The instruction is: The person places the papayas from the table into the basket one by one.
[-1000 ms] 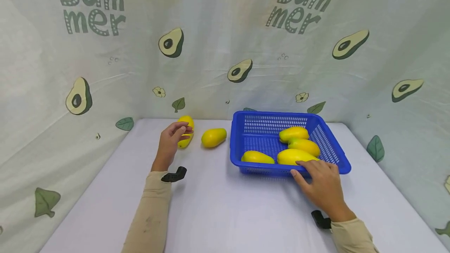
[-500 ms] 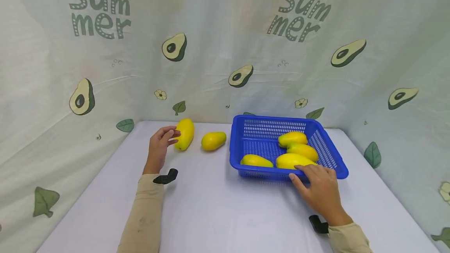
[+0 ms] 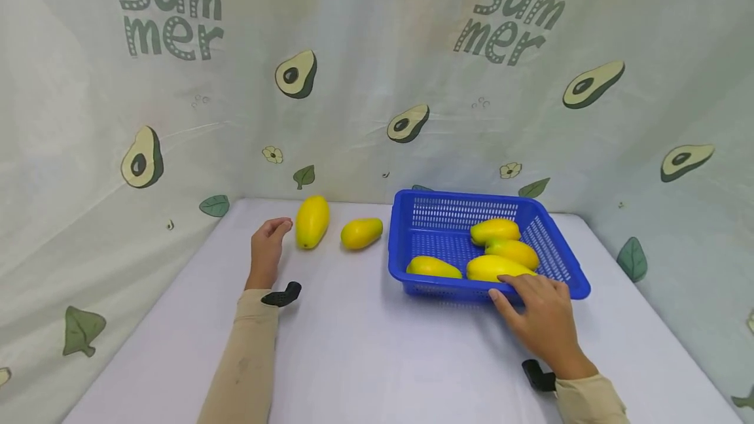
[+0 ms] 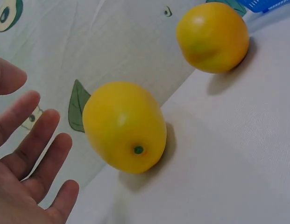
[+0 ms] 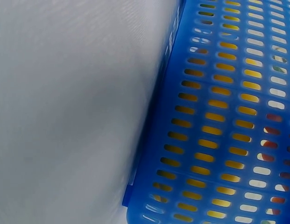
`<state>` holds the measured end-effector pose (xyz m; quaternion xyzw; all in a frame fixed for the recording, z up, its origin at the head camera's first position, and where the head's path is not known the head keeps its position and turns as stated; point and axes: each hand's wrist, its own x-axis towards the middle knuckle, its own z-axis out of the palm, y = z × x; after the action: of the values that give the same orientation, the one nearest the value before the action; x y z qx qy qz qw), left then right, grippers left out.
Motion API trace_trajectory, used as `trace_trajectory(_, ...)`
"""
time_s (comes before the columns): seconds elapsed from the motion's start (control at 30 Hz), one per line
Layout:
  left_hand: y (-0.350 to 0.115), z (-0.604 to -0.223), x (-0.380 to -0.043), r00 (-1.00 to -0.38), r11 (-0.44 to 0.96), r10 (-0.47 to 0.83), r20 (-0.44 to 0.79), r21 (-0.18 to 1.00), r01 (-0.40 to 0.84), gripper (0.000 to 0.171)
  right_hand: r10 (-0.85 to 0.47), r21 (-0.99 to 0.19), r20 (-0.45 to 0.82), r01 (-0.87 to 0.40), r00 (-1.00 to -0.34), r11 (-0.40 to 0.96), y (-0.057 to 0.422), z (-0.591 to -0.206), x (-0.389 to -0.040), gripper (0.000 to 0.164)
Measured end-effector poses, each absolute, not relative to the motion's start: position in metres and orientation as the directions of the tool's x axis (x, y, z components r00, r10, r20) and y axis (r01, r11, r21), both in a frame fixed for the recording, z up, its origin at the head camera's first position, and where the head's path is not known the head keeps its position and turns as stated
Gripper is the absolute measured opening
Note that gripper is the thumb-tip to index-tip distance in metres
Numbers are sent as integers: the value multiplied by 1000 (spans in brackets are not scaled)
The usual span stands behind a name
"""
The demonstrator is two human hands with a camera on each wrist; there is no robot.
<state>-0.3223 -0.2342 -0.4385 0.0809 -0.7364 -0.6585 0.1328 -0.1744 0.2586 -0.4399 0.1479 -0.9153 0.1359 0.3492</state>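
In the head view my left hand (image 3: 269, 252) is just left of a long yellow papaya (image 3: 312, 222), fingers loosely bent and holding nothing. The left wrist view shows the spread fingers (image 4: 45, 158) apart from that papaya (image 4: 124, 127). A smaller papaya (image 3: 362, 233) with a greenish end lies to its right. At the front rim of a blue plastic basket (image 3: 436, 284), my right hand (image 3: 543, 319) grips with its fingers over the edge and thumb outside. Through the slots of the basket wall (image 5: 219, 107), yellow fruit and parts of the fingers show in the right wrist view.
Several more papayas lie in the basket, among them one at the front left (image 3: 434, 267) and one by my right fingers (image 3: 499, 268). A white cloth covers the table (image 3: 377, 358). Behind stands a curtain (image 3: 353, 70) printed with avocados.
My left hand has drawn back leftward from the long papaya, which its fingers overlapped before. The right hand stays on the basket rim. The head view shifted slightly.
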Motion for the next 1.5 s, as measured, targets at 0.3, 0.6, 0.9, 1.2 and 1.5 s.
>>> trace_trajectory(0.3, -239, -428, -327, -953, -14, -303, 31, 999, 37, 44, -171, -148, 710, -382, -683, 912, 257, -437, -188, 38)
trace_trajectory(0.6, -235, -446, -330, -962, -32, -262, -77, 997, -71, 52, -144, -175, 679, -349, -720, 921, 259, -444, -174, 38)
trace_trajectory(0.9, -223, -456, -336, -964, 49, -259, -63, 996, -78, 62, -147, -167, 678, -346, -721, 923, 264, -440, -168, 38)
trace_trajectory(1.2, -216, -465, -343, -957, 198, -290, -30, 976, -91, 82, -191, -133, 706, -393, -682, 910, 267, -436, -179, 39)
trace_trajectory(1.5, -210, -465, -348, -958, 316, -284, -30, 941, -123, 91, -182, -140, 695, -379, -696, 915, 265, -440, -178, 39)
